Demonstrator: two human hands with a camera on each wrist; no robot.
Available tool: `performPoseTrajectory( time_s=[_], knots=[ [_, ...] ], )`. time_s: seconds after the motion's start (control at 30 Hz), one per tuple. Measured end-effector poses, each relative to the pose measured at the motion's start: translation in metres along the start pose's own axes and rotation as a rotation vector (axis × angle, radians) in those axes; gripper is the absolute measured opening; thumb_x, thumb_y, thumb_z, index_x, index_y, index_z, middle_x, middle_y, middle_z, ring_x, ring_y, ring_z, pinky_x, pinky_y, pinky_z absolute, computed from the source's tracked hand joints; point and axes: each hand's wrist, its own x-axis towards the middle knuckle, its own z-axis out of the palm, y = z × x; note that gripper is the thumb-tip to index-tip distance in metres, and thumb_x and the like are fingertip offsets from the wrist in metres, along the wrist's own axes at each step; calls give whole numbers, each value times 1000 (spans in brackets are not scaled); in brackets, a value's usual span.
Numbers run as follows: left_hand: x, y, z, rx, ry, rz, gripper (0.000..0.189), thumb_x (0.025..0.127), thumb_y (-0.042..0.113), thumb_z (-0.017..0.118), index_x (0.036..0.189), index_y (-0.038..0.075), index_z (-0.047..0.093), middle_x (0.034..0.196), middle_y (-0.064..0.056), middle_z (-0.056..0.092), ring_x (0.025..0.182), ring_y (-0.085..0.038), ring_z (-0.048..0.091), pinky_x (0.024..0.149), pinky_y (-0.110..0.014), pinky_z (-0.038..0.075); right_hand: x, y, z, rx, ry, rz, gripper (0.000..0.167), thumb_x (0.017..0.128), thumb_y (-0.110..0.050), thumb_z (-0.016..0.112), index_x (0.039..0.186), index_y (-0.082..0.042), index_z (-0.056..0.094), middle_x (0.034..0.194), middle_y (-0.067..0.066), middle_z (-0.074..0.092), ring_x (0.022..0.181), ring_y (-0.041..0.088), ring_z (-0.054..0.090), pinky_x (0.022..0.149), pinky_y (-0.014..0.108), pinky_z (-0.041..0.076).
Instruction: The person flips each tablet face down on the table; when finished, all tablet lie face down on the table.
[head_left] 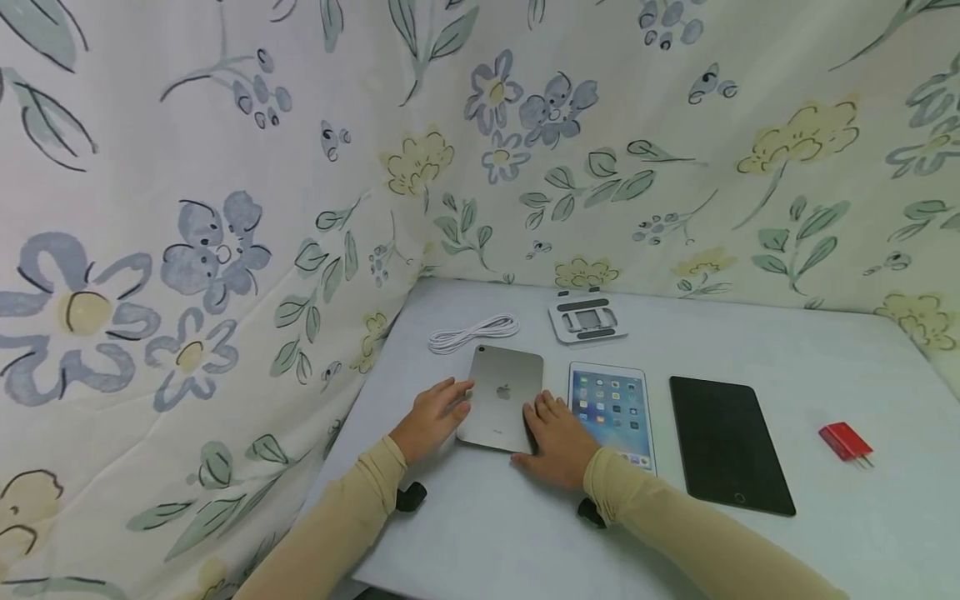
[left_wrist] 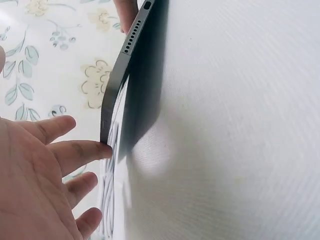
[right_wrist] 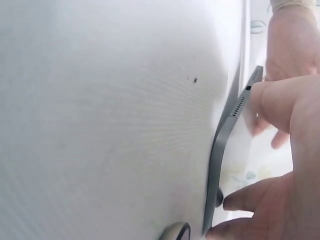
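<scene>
A grey tablet (head_left: 500, 400) lies back up in the head view, its logo showing. Both wrist views show it tilted, its left side raised off the table. My left hand (head_left: 432, 419) is at its left edge; in the left wrist view a fairly straight finger (left_wrist: 82, 152) touches that edge. Across from it my right hand (head_left: 561, 443) holds the lower right corner. The right thumb (right_wrist: 270, 102) is at the bottom edge by the port, and the fingers (right_wrist: 247, 195) are along the right edge. The tablet's screen is hidden.
A white tablet (head_left: 611, 404), partly covered by my right hand, shows a lit screen. Farther right lie a black tablet (head_left: 723, 437) and a red charger plug (head_left: 846, 442). Behind are a coiled white cable (head_left: 474, 333) and a folded stand (head_left: 588, 317). Floral cloth (head_left: 600, 167) borders the table.
</scene>
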Motion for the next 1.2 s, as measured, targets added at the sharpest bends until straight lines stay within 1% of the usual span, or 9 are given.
performPoseTrajectory(
  time_s=[0.13, 0.37, 0.5, 0.7, 0.8, 0.9, 1.0, 1.07, 1.2],
  knots=[
    [0, 2, 1, 21, -11, -10, 56, 115, 41, 47, 160, 8, 49, 158, -14, 53, 158, -40, 26, 123, -70, 18, -2, -1, -4, -3, -2, -4, 93, 102, -64, 60, 160, 6, 42, 165, 31, 34, 158, 45, 23, 128, 55, 20],
    [2, 8, 3, 49, -35, -57, 53, 115, 35, 50, 162, 10, 48, 163, -15, 47, 157, -43, 27, 121, -70, 25, -8, -3, -8, -28, 12, -47, 89, 103, -61, 60, 159, 7, 44, 163, 34, 36, 156, 47, 26, 127, 57, 22],
    [4, 16, 4, 109, -65, -58, 55, 115, 39, 48, 161, 8, 48, 163, -18, 47, 157, -45, 25, 122, -70, 21, -11, -3, -10, -44, 25, -44, 86, 104, -59, 59, 159, 6, 45, 163, 33, 36, 156, 46, 27, 127, 56, 23],
    [8, 30, 7, 245, -157, -29, 63, 115, 44, 46, 163, 3, 43, 163, -26, 42, 157, -51, 18, 125, -68, 11, -16, -4, -19, -63, -1, -25, 80, 106, -54, 58, 159, 4, 45, 164, 33, 35, 157, 45, 26, 128, 55, 21],
    [10, 35, 9, 316, -180, -33, 66, 114, 46, 47, 164, 3, 40, 163, -27, 40, 157, -52, 18, 126, -66, 12, -19, -4, -21, -40, -16, -14, 79, 107, -54, 58, 160, 3, 44, 165, 33, 33, 157, 46, 24, 128, 56, 19],
    [12, 39, 9, 336, -185, -30, 68, 114, 47, 48, 165, 2, 38, 165, -30, 36, 157, -52, 18, 127, -63, 13, -22, -2, -19, -21, -29, -7, 78, 108, -52, 56, 161, 4, 42, 167, 33, 30, 158, 46, 22, 128, 56, 17],
    [14, 43, 8, 365, -181, 1, 71, 114, 46, 47, 166, 0, 34, 168, -30, 28, 159, -48, 16, 129, -58, 12, -26, 5, -16, 22, -19, -25, 76, 109, -48, 57, 160, 6, 41, 167, 33, 28, 158, 48, 20, 128, 58, 16],
    [16, 45, 6, 404, -165, 44, 73, 114, 46, 48, 166, -1, 30, 170, -29, 24, 159, -46, 15, 129, -55, 13, -29, 11, -16, 25, -8, -40, 76, 110, -47, 56, 163, 5, 37, 170, 31, 25, 159, 47, 16, 128, 59, 15],
    [21, 51, 7, 537, -123, 146, 79, 114, 47, 49, 167, -4, 23, 173, -26, 20, 161, -41, 14, 129, -51, 14, -32, 32, -16, 7, 85, -68, 78, 111, -45, 54, 165, 5, 30, 172, 28, 22, 160, 46, 16, 128, 59, 16]
  ],
)
